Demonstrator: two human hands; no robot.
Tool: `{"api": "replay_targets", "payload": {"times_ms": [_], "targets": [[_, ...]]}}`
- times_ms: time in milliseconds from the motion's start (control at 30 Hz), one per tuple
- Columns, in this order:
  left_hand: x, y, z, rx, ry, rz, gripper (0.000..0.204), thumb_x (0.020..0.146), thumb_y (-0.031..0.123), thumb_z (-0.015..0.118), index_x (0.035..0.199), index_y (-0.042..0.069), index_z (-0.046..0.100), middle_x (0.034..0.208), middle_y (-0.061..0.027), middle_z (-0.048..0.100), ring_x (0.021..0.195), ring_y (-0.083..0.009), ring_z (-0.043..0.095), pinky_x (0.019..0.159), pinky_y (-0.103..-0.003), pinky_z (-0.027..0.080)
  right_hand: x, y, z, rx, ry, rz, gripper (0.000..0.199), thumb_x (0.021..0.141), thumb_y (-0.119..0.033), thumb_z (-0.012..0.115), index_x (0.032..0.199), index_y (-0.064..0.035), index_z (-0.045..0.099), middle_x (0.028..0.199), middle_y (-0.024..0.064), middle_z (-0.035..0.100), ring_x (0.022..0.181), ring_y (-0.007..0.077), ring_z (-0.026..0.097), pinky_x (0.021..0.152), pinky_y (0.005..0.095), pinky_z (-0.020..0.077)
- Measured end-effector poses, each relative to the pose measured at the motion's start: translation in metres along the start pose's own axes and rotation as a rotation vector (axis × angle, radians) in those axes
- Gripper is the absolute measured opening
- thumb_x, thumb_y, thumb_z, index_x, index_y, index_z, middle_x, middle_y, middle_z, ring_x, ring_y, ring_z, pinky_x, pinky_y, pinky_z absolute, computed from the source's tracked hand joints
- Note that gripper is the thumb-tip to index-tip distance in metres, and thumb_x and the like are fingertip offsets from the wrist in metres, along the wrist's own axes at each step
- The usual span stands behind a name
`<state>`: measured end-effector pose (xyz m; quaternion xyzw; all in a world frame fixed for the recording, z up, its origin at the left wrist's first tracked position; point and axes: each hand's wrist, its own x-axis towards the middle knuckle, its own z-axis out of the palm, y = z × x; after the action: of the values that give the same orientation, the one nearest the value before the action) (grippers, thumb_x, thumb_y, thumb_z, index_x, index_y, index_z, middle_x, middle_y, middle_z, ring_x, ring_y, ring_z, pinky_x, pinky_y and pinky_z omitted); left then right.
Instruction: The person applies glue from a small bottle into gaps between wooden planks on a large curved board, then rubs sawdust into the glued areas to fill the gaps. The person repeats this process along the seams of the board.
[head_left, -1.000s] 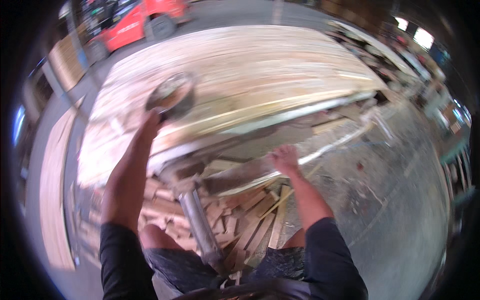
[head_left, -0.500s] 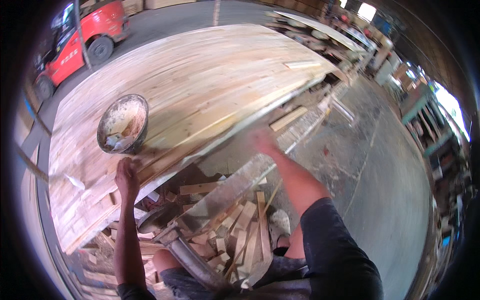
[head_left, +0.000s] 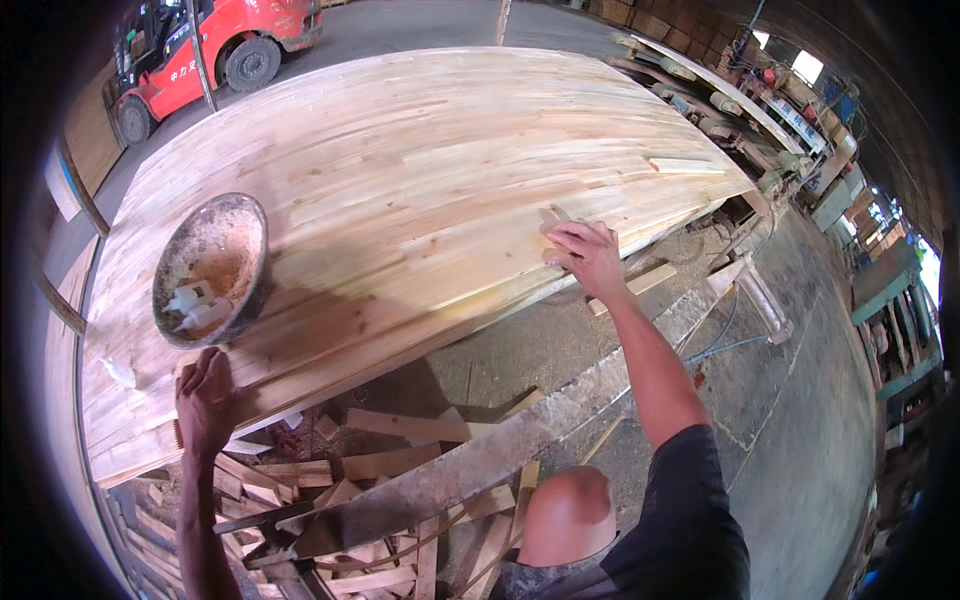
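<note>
- The broad, pale panel of glued wooden strips [head_left: 400, 170] is the landmark, lying flat and filling the upper middle of the view.
- 1 second ago the left hand reached up to the round, dusty metal bowl [head_left: 210, 268]; now the left hand [head_left: 205, 400] has dropped to the panel's near edge, below the bowl, palm down with fingers curled over the edge.
- The bowl sits on the panel's near left part, with 2 small white bottles [head_left: 195, 305] inside; nothing touches it.
- The right hand [head_left: 590, 255] has moved from the low frame under the panel up onto the panel's near right edge. Its fingers lie flat and slightly spread over a short, light wooden strip [head_left: 552, 235]; whether they grip it or only press on it I cannot tell.
- I judge that both hands have shifted from the bowl and frame to the panel itself, so the work now centres on its near edge.
- Below the panel's near edge lie loose wood offcuts [head_left: 400, 470] and a long grey steel beam [head_left: 500, 450].
- A red forklift [head_left: 210, 50] stands beyond the panel's far left corner.
</note>
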<state>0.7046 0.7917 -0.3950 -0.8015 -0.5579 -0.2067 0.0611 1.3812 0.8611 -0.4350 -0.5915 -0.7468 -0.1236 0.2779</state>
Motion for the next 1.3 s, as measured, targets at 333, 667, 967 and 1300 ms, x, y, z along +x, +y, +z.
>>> {"api": "replay_targets", "payload": {"times_ms": [333,667,967,1300], "targets": [[0.015,-0.003,0.015,0.026,-0.047,0.118,0.040,0.089,0.018,0.068,0.123,-0.002,0.069,0.128,-0.0251,0.069,0.102,-0.0463,0.060,0.091,-0.053,0.052,0.007,0.024,-0.002,-0.106,-0.103,0.005,0.043,0.092,-0.054,0.077,0.129,-0.0328,0.080,0.142,-0.0116,0.068,0.127,0.0206,0.056,0.117,0.0495,0.0339],[0.030,-0.010,0.036,0.230,-0.169,0.181,0.057,0.090,0.017,0.074,0.142,-0.002,0.060,0.138,-0.0280,0.066,0.113,-0.0506,0.063,0.098,-0.056,0.053,0.019,0.055,0.002,-0.266,-0.162,0.203,0.053,0.096,-0.072,0.063,0.134,-0.0378,0.078,0.145,-0.0138,0.067,0.140,0.0208,0.051,0.116,0.0607,0.0345],[0.018,-0.002,0.018,0.223,-0.356,0.045,0.080,0.105,0.039,0.068,0.167,0.002,0.034,0.173,-0.0241,0.035,0.161,-0.0435,0.034,0.125,-0.060,0.035,-0.042,-0.060,-0.020,0.374,-0.775,-0.092,0.042,0.101,-0.041,0.065,0.121,-0.0057,0.074,0.106,0.0248,0.075,0.099,0.0432,0.072,0.091,0.0531,0.0565],[0.028,0.003,0.009,0.092,-0.552,-0.107,0.079,0.114,0.036,0.054,0.174,0.007,0.012,0.181,-0.0251,0.009,0.170,-0.0424,0.006,0.133,-0.063,0.014,-0.088,-0.196,0.272,0.001,-1.612,-0.521,0.077,0.093,-0.061,0.074,0.138,0.0020,0.068,0.128,0.0312,0.073,0.121,0.0464,0.069,0.105,0.0536,0.0549]]}}
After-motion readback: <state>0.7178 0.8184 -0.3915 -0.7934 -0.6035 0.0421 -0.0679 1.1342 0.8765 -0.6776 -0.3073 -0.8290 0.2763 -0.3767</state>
